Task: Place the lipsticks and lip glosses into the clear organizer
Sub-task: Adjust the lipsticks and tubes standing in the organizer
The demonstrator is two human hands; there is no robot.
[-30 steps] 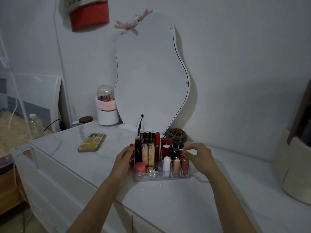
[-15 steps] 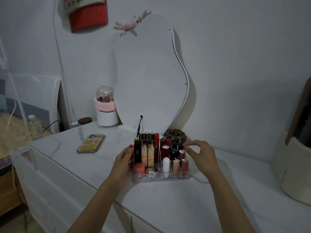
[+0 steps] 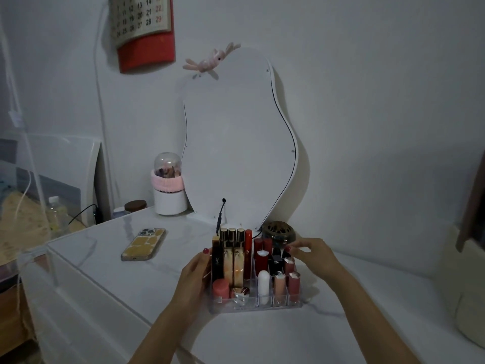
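The clear organizer (image 3: pixel 236 307) stands on the white marble-look tabletop (image 3: pixel 262 334), filled with upright lipsticks and lip glosses. Tall black and gold tubes (image 3: pixel 232 256) and a red gloss (image 3: pixel 248 254) fill its left back. Dark red lipsticks (image 3: pixel 262 256) stand at the middle back. A round pink one (image 3: pixel 220 287), a white one (image 3: pixel 263 282) and pinkish tubes (image 3: pixel 279 283) line the front. My left hand (image 3: pixel 193 277) clasps the organizer's left side, thumb up by the black tube. My right hand (image 3: pixel 315 256) pinches its back right corner, beside the rear tubes.
A phone (image 3: pixel 143 244) lies face down to the left. Behind the organizer are a wavy mirror (image 3: pixel 236 143), its cable plug (image 3: pixel 219 219), a brass burner (image 3: pixel 278 232) and a white domed holder (image 3: pixel 169 195). A beige container (image 3: pixel 469 298) stands far right.
My right hand has drawn back from the front-row tubes to the organizer's back right corner. My left hand has stayed on the left side. The view has tilted upward.
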